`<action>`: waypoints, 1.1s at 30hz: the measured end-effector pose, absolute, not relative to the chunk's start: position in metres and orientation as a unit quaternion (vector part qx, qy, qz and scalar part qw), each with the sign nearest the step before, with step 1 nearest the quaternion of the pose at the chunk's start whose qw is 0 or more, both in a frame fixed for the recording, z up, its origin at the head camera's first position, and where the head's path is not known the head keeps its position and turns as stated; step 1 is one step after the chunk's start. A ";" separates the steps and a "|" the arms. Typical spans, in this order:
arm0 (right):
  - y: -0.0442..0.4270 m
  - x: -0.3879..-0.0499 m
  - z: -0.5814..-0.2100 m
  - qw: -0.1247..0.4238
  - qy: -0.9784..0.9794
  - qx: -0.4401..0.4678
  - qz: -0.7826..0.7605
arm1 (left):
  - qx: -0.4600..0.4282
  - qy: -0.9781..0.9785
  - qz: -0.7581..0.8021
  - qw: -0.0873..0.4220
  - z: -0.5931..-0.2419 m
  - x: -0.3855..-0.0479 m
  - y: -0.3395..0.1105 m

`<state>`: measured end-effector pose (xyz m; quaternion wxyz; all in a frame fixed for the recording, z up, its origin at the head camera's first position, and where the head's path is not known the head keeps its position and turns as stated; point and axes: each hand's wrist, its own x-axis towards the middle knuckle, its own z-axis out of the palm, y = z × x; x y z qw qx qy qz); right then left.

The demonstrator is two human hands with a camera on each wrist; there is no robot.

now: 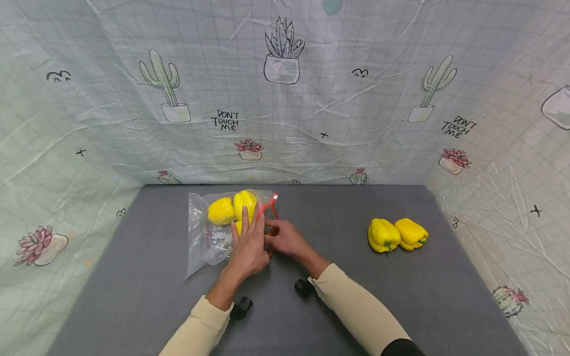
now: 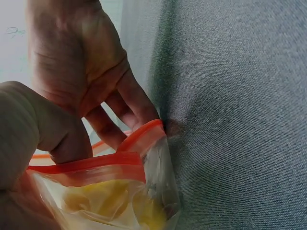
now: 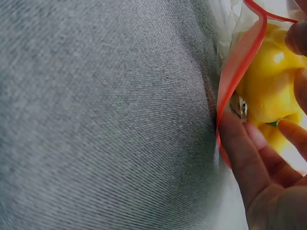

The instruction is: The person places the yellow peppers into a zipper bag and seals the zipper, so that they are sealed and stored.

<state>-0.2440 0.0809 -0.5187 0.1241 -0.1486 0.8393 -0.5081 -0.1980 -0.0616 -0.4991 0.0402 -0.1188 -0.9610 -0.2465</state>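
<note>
A clear zip bag point(image 1: 200, 244) with a red zip edge point(image 1: 268, 203) lies on the table with its mouth toward the right. Inside are yellow bell peppers point(image 1: 221, 211); three show in the head view. My left hand point(image 1: 248, 251) spreads its fingers over the top of the bag. In the left wrist view its thumb point(image 2: 72, 143) is tucked inside the mouth, pinching the near layer. My right hand point(image 1: 287, 240) reaches its fingers point(image 3: 244, 153) into the mouth, against the red edge. A pepper point(image 3: 271, 76) sits close to them inside.
Two more yellow bell peppers point(image 1: 384, 235) rest side by side on the right of the grey table point(image 1: 329, 207). Patterned cloth point(image 1: 285, 109) hangs behind and at both sides. Black wrist devices point(image 1: 242, 308) sit under the forearms.
</note>
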 end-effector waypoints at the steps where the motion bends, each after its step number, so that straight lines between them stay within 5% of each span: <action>1: 0.081 -0.244 -0.519 0.124 0.838 -0.151 -0.509 | -0.118 -0.961 -0.245 0.041 -0.499 -0.198 -0.062; 15: 0.073 -0.247 -0.522 0.066 0.879 -0.183 -0.434 | -0.109 -0.953 -0.270 0.082 -0.494 -0.195 -0.055; 24: 0.086 -0.244 -0.527 0.102 0.806 -0.189 -0.552 | -0.090 -0.952 -0.280 0.083 -0.496 -0.197 -0.054; 33: 0.134 -0.248 -0.504 0.061 0.795 -0.109 -0.594 | -0.077 -0.956 -0.273 0.070 -0.498 -0.198 -0.051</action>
